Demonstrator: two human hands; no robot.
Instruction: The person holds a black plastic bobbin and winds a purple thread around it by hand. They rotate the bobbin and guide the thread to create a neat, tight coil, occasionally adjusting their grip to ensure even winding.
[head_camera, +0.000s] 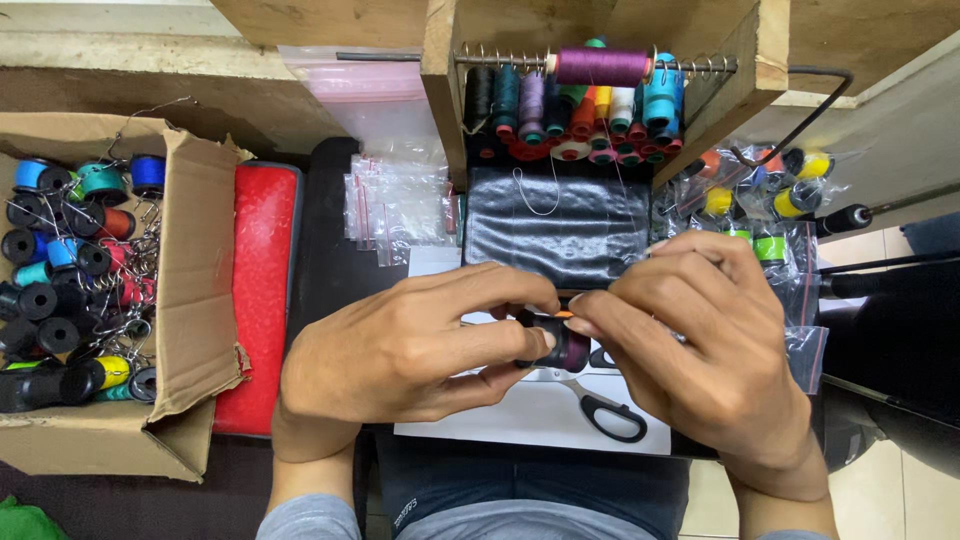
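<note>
My left hand (400, 345) and my right hand (700, 345) meet over my lap, both gripping one small black spool with dark purple thread (562, 345). The left fingers wrap the spool's left end; the right thumb and forefinger pinch at its top right, where a thin thread end shows. Straight ahead, a big purple thread spool (602, 66) sits on a metal rod across a wooden rack (440, 80). Below it stand several coloured spools (570, 125).
A cardboard box (190, 290) of black and coloured bobbins stands at left, beside a red cushion (262, 290). Black-handled scissors (605, 408) lie on white paper under my hands. Small clear bags (395, 205) lie ahead; bagged spools (770, 195) sit at right.
</note>
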